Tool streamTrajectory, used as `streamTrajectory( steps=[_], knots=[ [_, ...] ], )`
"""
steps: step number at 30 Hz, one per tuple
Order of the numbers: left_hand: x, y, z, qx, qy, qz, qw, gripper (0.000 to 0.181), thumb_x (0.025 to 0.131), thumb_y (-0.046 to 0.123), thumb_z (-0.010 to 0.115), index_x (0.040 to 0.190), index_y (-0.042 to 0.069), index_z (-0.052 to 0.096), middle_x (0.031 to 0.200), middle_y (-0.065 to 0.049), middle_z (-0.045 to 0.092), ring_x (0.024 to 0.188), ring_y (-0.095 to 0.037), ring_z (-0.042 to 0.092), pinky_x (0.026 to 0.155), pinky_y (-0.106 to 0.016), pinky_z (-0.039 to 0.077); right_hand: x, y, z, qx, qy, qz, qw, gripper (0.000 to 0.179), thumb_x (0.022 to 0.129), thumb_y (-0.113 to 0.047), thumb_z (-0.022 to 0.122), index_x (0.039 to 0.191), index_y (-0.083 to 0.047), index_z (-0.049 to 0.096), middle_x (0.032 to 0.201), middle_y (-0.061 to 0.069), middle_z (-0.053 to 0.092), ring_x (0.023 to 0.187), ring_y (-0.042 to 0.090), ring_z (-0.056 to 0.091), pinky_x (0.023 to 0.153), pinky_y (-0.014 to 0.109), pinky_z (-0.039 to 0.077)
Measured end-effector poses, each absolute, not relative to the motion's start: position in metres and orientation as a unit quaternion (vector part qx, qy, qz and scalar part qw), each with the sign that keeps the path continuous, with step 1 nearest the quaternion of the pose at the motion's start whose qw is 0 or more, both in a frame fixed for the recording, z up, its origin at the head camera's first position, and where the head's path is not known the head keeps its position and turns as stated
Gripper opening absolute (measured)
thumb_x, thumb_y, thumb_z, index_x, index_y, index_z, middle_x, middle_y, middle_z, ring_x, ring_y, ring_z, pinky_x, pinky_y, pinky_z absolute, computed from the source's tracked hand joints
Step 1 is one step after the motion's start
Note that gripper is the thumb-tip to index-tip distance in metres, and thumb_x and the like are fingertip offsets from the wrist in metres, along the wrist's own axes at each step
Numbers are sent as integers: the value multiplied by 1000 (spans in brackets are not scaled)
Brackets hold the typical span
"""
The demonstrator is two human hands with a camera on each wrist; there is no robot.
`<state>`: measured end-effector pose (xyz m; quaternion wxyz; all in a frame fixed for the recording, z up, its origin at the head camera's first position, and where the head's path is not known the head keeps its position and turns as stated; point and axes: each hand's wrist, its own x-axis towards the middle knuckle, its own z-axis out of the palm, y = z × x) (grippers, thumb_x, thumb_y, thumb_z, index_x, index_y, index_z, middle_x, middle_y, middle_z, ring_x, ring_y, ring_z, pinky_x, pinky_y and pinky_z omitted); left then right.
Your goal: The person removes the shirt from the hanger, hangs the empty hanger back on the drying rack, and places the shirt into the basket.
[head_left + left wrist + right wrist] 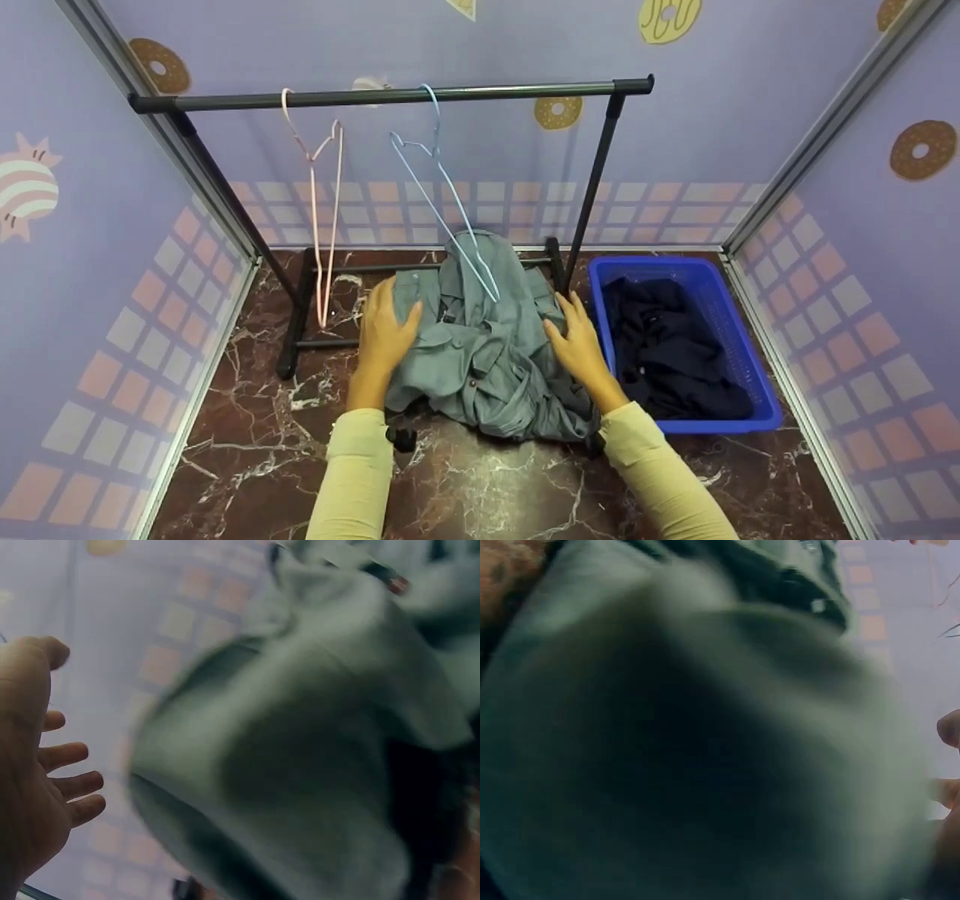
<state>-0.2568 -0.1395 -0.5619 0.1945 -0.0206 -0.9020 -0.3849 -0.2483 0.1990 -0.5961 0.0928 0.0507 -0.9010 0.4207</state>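
A crumpled grey-green button-up shirt (480, 352) with a flapped pocket lies in a heap between my two hands. At its left side is my left hand (386, 330), fingers extended and thumb spread; the left wrist view shows this hand (34, 757) apart from the blurred cloth (300, 735). On the other side my right hand (577, 345) has its fingers spread beside the shirt; whether it touches the cloth I cannot tell. Only a few fingertips (949, 727) show in the right wrist view, where blurred fabric (705, 765) fills most of the picture.
A black garment rack (525, 93) stands behind the shirt. From its bar hang a pink hanger (315, 225) and a blue hanger (457, 195), which overlaps the shirt in view. To the right, a blue basket (720, 300) holds dark navy clothing (667, 352). Patterned walls enclose the dark marbled surface (247, 450).
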Motion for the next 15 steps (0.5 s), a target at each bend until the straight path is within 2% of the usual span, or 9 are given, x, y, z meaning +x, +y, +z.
streamTrajectory(
  steps=[8,15],
  knots=[
    [-253,-146,-601,14,-931,-350,99,81,98,50,61,162,10,30,167,-24,25,154,-49,21,124,-66,19,-235,198,-625,1,-916,395,72,71,100,-35,65,160,-12,37,168,27,21,152,54,24,121,68,26],
    [-255,-144,-623,46,-932,-358,43,91,99,63,52,167,15,15,170,-28,11,151,-62,11,120,-75,14,-227,196,-641,-30,-920,389,37,80,98,-41,68,162,-10,32,166,31,21,150,52,29,118,67,32]
  ],
)
